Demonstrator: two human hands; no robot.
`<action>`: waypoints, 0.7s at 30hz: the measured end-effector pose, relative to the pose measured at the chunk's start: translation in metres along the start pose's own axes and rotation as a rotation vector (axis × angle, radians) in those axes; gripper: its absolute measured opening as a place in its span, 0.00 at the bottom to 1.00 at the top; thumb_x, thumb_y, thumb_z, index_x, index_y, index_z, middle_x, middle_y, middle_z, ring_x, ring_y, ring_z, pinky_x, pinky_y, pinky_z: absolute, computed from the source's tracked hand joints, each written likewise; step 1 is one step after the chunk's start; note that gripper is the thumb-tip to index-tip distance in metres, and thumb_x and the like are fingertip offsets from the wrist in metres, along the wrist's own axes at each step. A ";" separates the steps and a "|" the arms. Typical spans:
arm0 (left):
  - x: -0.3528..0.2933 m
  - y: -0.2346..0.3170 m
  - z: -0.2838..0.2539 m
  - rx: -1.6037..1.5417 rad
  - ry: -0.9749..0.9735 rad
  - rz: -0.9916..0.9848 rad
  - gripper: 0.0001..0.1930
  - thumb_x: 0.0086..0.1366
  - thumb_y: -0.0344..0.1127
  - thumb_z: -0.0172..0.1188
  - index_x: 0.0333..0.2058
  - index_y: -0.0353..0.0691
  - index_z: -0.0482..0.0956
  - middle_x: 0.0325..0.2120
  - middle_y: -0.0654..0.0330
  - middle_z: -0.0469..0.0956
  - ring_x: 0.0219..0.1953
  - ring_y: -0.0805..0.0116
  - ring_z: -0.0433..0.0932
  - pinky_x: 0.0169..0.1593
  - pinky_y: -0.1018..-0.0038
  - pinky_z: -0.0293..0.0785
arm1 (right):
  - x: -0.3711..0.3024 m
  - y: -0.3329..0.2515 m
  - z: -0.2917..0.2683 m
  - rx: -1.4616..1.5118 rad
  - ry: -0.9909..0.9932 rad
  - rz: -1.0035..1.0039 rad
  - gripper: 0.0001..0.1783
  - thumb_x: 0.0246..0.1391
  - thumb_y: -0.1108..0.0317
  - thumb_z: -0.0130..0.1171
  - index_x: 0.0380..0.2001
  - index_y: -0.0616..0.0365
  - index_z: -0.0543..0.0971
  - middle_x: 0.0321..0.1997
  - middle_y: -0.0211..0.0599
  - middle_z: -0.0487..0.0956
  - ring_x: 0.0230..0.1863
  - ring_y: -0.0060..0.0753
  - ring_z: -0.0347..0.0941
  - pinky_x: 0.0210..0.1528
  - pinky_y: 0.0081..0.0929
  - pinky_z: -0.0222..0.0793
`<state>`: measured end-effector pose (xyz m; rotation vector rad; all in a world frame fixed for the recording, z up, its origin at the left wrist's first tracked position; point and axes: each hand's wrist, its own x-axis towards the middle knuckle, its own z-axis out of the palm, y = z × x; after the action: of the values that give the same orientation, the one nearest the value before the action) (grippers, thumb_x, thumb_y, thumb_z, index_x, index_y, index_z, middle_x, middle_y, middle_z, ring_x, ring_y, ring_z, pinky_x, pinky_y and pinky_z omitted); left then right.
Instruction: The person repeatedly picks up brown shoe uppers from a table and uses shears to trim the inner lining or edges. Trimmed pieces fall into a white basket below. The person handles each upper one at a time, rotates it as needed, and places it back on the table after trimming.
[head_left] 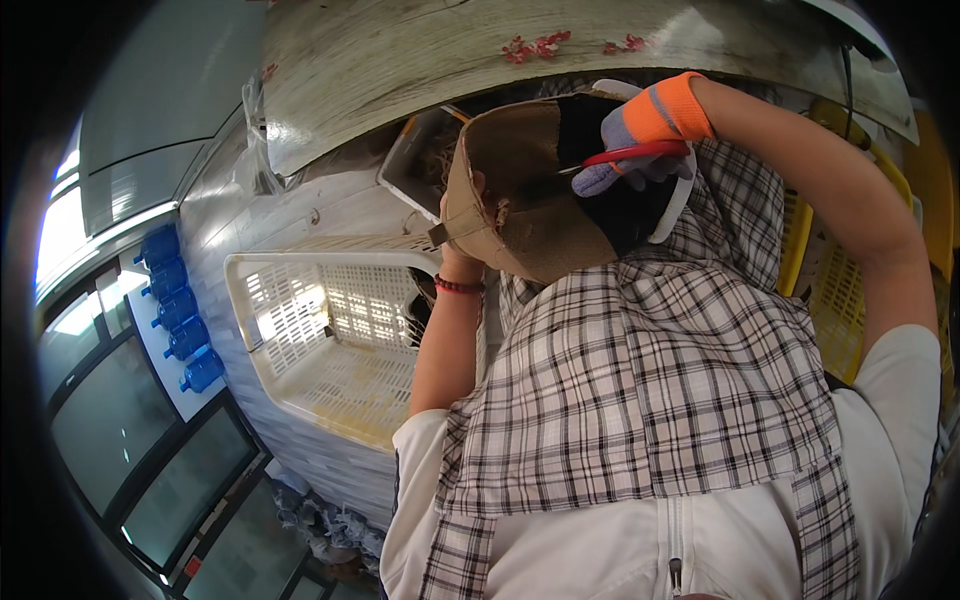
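A tan and black piece, hollow like a bowl with a white edge on its right, is held up above my lap; its exact kind I cannot make out. My left hand, bare with a red bead bracelet at the wrist, is closed on its left rim, and most of the fingers are hidden behind it. On my right hand is a grey and orange glove. That hand is closed round red-handled scissors over the opening, and their blades are mostly hidden. Below lies my checked apron.
A wood-patterned table with red flower prints runs across the far side. At left on the floor stands a white slatted basket; a smaller grey bin sits beyond it. Yellow crates are at right. Blue water jugs line the far left.
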<state>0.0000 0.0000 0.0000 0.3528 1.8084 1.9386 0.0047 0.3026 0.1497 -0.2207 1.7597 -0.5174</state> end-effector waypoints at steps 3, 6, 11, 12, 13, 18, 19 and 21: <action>0.000 -0.012 -0.011 0.049 -0.057 0.112 0.34 0.64 0.37 0.63 0.67 0.52 0.58 0.59 0.61 0.68 0.57 0.62 0.71 0.50 0.67 0.76 | -0.003 -0.012 -0.001 0.001 0.036 -0.016 0.41 0.58 0.30 0.45 0.32 0.64 0.82 0.21 0.40 0.78 0.20 0.37 0.78 0.28 0.31 0.77; -0.001 0.002 -0.003 -0.623 -0.100 -0.066 0.34 0.64 0.36 0.63 0.67 0.50 0.58 0.60 0.62 0.67 0.59 0.62 0.70 0.54 0.66 0.74 | -0.001 -0.023 0.000 -0.030 0.055 0.063 0.39 0.58 0.31 0.46 0.31 0.61 0.82 0.21 0.39 0.78 0.20 0.36 0.77 0.27 0.30 0.76; -0.001 0.002 -0.004 -0.825 -0.088 -0.139 0.35 0.64 0.36 0.62 0.67 0.48 0.57 0.61 0.61 0.65 0.61 0.61 0.67 0.60 0.64 0.69 | -0.009 -0.039 -0.002 -0.050 0.092 0.093 0.35 0.56 0.32 0.50 0.28 0.59 0.81 0.21 0.37 0.78 0.19 0.36 0.76 0.26 0.30 0.75; 0.001 0.002 -0.004 -0.824 -0.093 -0.134 0.35 0.64 0.37 0.62 0.67 0.48 0.57 0.62 0.61 0.65 0.62 0.61 0.66 0.61 0.63 0.68 | -0.010 -0.039 -0.001 -0.027 0.108 0.093 0.35 0.56 0.32 0.51 0.28 0.59 0.80 0.21 0.37 0.78 0.19 0.36 0.76 0.26 0.30 0.75; 0.001 0.003 -0.003 -0.817 -0.091 -0.131 0.35 0.64 0.37 0.62 0.67 0.48 0.57 0.62 0.61 0.65 0.62 0.61 0.66 0.61 0.63 0.68 | -0.010 -0.039 0.000 -0.005 0.124 0.092 0.35 0.55 0.32 0.51 0.27 0.59 0.80 0.21 0.37 0.78 0.19 0.37 0.76 0.26 0.31 0.74; -0.001 -0.002 -0.007 -0.729 -0.067 -0.128 0.35 0.64 0.37 0.63 0.67 0.48 0.57 0.62 0.61 0.64 0.62 0.61 0.66 0.61 0.62 0.68 | -0.005 -0.034 0.007 0.044 0.181 0.129 0.40 0.45 0.27 0.59 0.20 0.61 0.80 0.20 0.37 0.78 0.20 0.37 0.76 0.21 0.32 0.75; -0.001 -0.003 -0.007 -0.752 -0.076 -0.130 0.35 0.65 0.37 0.62 0.67 0.48 0.57 0.62 0.60 0.64 0.62 0.61 0.66 0.61 0.62 0.68 | -0.009 -0.038 0.009 -0.016 0.197 0.140 0.40 0.44 0.27 0.59 0.22 0.62 0.81 0.23 0.40 0.80 0.22 0.39 0.78 0.23 0.33 0.76; -0.003 -0.012 -0.011 -0.466 -0.062 -0.077 0.34 0.65 0.36 0.62 0.67 0.49 0.58 0.62 0.60 0.64 0.62 0.60 0.66 0.61 0.62 0.68 | -0.012 -0.042 0.015 -0.145 0.275 0.094 0.41 0.44 0.27 0.59 0.25 0.63 0.83 0.28 0.44 0.82 0.27 0.43 0.80 0.28 0.35 0.77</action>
<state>-0.0012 -0.0104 -0.0126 0.1799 1.2576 2.1871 0.0166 0.2672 0.1769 -0.1726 2.0682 -0.3649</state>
